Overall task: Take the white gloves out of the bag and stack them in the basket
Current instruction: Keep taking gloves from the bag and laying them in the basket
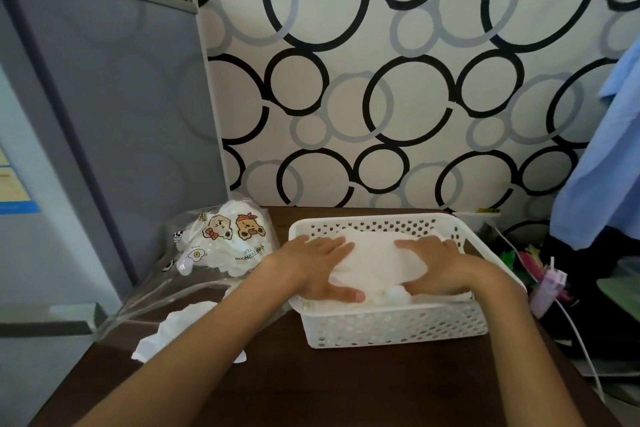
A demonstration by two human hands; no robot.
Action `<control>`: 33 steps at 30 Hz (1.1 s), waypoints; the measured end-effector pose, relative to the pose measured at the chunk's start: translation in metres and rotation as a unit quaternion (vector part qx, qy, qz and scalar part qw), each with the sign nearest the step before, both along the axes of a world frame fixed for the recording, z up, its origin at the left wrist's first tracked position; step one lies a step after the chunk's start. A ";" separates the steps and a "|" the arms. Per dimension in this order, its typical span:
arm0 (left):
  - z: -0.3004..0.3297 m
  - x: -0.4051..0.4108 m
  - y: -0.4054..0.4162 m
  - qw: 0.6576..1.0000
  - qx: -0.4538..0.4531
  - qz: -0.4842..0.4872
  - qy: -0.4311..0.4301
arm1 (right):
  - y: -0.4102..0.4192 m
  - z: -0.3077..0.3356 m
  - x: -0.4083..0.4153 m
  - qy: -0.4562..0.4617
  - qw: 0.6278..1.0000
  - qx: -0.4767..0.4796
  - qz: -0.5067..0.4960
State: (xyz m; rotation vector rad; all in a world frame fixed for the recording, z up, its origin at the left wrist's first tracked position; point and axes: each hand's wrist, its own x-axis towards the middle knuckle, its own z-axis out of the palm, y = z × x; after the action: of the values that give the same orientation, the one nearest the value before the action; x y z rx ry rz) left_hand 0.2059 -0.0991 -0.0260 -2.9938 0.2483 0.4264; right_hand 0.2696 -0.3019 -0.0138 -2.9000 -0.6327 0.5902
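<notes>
A white perforated basket [391, 326] stands on the dark wooden table. White gloves [377, 258] lie stacked inside it. My left hand [318, 267] and my right hand [438, 265] both rest flat on top of the stack, fingers straight, pressing it down from either side. To the left lies a clear plastic bag [221, 243] printed with cartoon bears, with more white gloves inside. Another white glove [173, 333] lies loose on the table by the bag's mouth, partly hidden under my left forearm.
A grey cabinet [114, 135] stands at the left, close behind the bag. The patterned wall runs along the table's back edge. At the right hang blue clothes [609, 156], with a small pink carton [547, 291] and a white cable [581, 350] beside the table.
</notes>
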 end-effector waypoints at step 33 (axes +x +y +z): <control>0.041 -0.117 0.149 0.850 -0.444 0.223 -0.176 | 0.159 0.001 -0.129 -0.050 0.908 0.399 0.114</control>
State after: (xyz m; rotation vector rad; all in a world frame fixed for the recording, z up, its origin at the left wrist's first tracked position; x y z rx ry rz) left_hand 0.0891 0.0503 0.0145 -3.9461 -0.4241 -0.3411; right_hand 0.1403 -0.1427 -0.0133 -2.1024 -0.9583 0.1325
